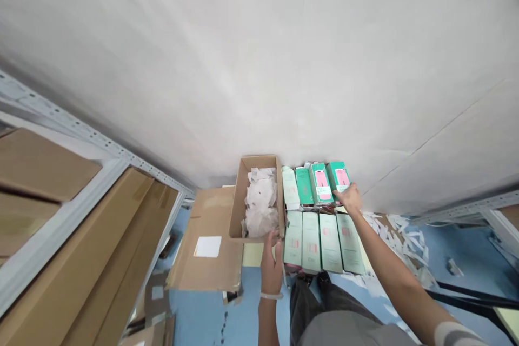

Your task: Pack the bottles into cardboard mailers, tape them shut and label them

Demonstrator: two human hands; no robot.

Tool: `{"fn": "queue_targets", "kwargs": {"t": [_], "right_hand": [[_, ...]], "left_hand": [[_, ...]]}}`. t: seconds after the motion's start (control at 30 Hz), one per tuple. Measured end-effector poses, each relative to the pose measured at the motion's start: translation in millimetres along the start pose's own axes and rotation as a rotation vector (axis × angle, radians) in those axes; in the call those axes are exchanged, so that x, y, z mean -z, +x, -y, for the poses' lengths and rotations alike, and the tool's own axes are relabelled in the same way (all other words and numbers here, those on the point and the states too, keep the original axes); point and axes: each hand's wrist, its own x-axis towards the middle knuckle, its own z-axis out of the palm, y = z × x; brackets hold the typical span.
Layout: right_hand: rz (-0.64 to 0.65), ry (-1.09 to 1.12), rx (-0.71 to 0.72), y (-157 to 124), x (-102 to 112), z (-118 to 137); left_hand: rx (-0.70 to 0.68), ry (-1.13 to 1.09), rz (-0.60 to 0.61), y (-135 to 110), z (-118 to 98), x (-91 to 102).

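Note:
My right hand (348,198) spans the near end of a green box (338,174) with a pink picture, at the right end of the back row. Its thumb lies on one side of the box and its fingers on the other. Beside it stand a similar green box (320,183), a plain green one (304,186) and a pale green one (290,188). My left hand (271,267) is at the near right corner of an open cardboard box (239,208), thumb and fingers apart. Crumpled white paper (260,203) fills much of that box.
Several pale green boxes (310,240) form the front row. A flat brown carton (217,265) with a white label lies at left. Metal shelving (105,143) holding cartons stands further left. Paper strips (405,240) litter the blue floor (198,316) at right. A pale wall (251,65) rises behind.

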Motion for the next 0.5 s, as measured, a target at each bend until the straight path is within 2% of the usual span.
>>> {"fn": "queue_targets", "kwargs": {"t": [0.13,0.23,0.3,0.37,0.43,0.5], "right_hand": [[-0.056,0.039,-0.065,-13,21,-6],[-0.132,0.2,-0.085,-38,46,-20],[-0.191,0.365,-0.03,-64,68,-32],[-0.238,0.546,0.058,-93,92,-44],[-0.208,0.729,0.104,-123,113,-57],[-0.126,0.866,0.087,-152,131,-72]], "left_hand": [[-0.069,-0.076,0.14,26,-14,16.7],[-0.086,-0.142,0.24,46,-27,9.3],[-0.113,-0.193,0.308,58,-42,-9.1],[-0.163,-0.259,0.404,65,-65,-36.7],[-0.196,-0.34,0.562,65,-93,-69.4],[-0.212,-0.442,0.755,56,-123,-102.4]]}}
